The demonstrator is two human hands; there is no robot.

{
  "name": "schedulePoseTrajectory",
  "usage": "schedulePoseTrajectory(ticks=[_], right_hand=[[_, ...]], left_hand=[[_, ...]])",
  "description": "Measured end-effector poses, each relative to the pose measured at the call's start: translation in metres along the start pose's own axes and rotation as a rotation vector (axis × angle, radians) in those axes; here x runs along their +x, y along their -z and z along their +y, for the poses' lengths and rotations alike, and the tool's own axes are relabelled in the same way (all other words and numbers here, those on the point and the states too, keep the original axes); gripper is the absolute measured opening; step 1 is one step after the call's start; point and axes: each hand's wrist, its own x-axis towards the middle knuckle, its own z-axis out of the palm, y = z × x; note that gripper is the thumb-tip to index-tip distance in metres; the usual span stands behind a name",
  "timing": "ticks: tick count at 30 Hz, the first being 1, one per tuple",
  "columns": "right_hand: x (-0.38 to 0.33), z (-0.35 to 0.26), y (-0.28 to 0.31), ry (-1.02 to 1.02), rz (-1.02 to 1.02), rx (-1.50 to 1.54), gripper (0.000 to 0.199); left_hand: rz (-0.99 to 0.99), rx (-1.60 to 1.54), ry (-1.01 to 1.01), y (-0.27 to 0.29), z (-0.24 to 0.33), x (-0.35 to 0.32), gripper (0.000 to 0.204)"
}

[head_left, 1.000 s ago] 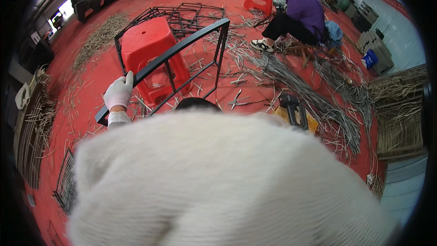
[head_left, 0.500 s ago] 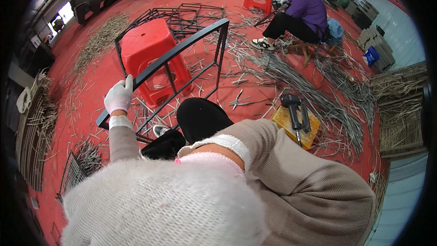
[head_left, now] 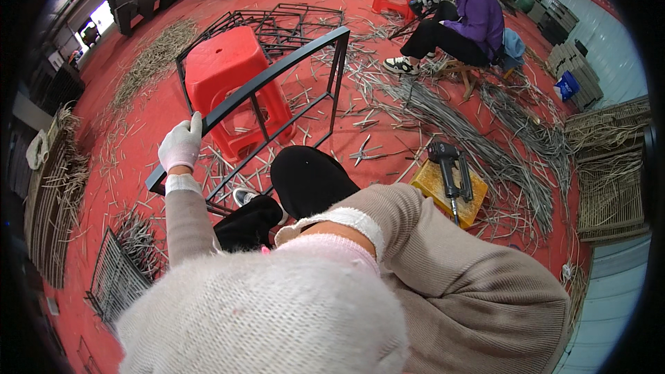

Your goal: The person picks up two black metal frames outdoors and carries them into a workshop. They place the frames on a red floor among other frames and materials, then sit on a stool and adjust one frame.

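Observation:
My left hand point(head_left: 181, 143), in a white glove, is closed around the top bar of a black metal frame point(head_left: 284, 67). The frame stands tilted in front of my knees, before a red plastic stool point(head_left: 220, 62). Very near the camera, my gloved right hand point(head_left: 270, 312) fills the lower middle of the view, with its forearm bent across from the right. The back of that hand shows, but its fingers are hidden. To the right, a black air stapler point(head_left: 445, 159) lies on a yellow box point(head_left: 435, 190). Pliers point(head_left: 363, 152) lie on the floor beyond my knee.
Bundles of grey strips point(head_left: 478, 138) spread over the red floor on the right. More black frames point(head_left: 298, 21) lie behind the stool. A seated co-worker point(head_left: 471, 21) in purple works at the far right. Woven panels point(head_left: 609, 180) lean along the right side; a wire grid point(head_left: 118, 280) lies at the left.
My right hand has shifted slightly to the right and down, uncovering more of the wire grid. The co-worker's head and arms have moved. My left hand keeps its hold on the frame.

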Motion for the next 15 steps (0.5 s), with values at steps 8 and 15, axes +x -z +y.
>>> schedulePoseTrajectory(ticks=[8, 15], right_hand=[[0.0070, 0.0021, -0.0021, 0.031, -0.029, 0.031, 0.028], [0.0103, 0.0007, -0.0032, 0.060, -0.028, 0.044, 0.030]], left_hand=[[0.016, 0.002, 0.004, 0.0001, 0.0006, -0.0018, 0.065], [0.022, 0.009, -0.001, -0.0026, 0.0008, -0.0001, 0.066]])
